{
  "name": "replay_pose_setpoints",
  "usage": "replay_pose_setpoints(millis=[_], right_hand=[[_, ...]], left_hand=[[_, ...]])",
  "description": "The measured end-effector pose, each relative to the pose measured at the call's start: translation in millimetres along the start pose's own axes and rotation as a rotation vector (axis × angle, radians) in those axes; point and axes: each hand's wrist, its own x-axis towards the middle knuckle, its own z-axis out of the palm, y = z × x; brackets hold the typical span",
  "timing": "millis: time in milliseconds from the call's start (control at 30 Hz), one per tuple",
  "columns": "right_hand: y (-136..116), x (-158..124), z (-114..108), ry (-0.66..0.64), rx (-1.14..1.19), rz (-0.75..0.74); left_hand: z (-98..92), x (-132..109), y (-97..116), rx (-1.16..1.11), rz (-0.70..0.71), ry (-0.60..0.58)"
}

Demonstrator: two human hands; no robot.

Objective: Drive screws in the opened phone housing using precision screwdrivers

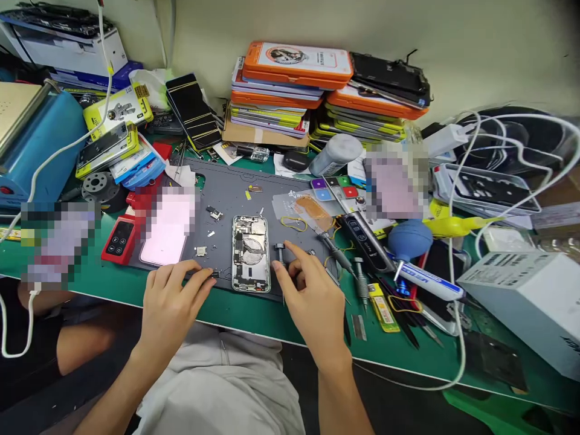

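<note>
An opened phone lies on the dark grey work mat, its inside parts and round coil facing up. To its left, my left hand pinches a small black phone part with a thin end pointing at the phone. Just right of the phone, my right hand holds a small screwdriver between thumb and fingers, its shaft pointing down. Loose small parts lie on the mat, among them a metal bracket and a camera-like module.
A lit phone and a red device are on the left. Screwdrivers, a blue air blower and a white box crowd the right. Stacked orange cases stand behind. A white cable crosses the right edge.
</note>
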Motion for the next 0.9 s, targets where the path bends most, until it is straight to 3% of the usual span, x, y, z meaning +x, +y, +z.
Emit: replay_pose_setpoints(millis=[600,900], right_hand=[[-0.2,2.3,4.6,0.048,-0.031,0.022],[1.0,0.7,4.5,0.072,-0.031,-0.004]], left_hand=[[-0.4,7.0,11.7,0.016,0.093,-0.057],[-0.6,14.8,25.6,-0.101,0.056,-0.071]])
